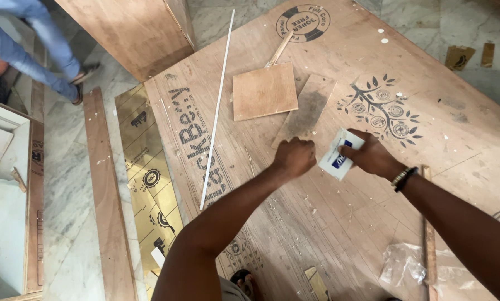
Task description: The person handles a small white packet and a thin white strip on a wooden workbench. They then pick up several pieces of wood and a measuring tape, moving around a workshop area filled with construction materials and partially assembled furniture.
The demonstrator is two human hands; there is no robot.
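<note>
— What are the hands doing?
— The right hand (372, 156) grips a small white-and-blue packet (339, 154); the left hand (294, 158) is a closed fist just beside it, above the plywood sheet (339, 223).
— And nearby?
— A square wood piece (264, 91) lies beyond the left fist.

Two hands (328, 157), one packet (339, 154), perhaps two offcuts (265, 91).

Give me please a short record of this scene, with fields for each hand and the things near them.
Left hand: closed in a fist, on the plywood sheet
Right hand: holds a small white and blue packet; hand
Wrist: dark bracelet
Beyond the hands: square wood piece, thin white rod
Bottom right: clear plastic bag
Top left: another person's legs
</note>
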